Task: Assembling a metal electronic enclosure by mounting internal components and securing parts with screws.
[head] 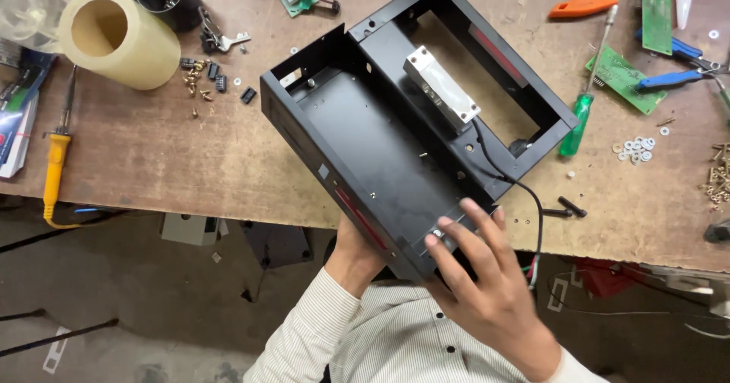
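Note:
A black metal chassis (357,136), open on top, lies tilted over the front edge of a wooden workbench (152,147). A silver rectangular metal block (441,87) is mounted inside it, and a black cable (517,182) runs from the block over the chassis wall. My left hand (353,257) grips the chassis from underneath at its near side. My right hand (479,276) rests fingers-down on the near inner corner of the chassis, touching a small pale part there.
On the bench: a cream tape roll (118,37), a yellow-handled soldering iron (55,163), a green-handled screwdriver (582,113), blue pliers (673,64), green circuit boards (623,79), washers (635,149), brass screws (715,178), small black parts (217,75). The floor lies below the bench edge.

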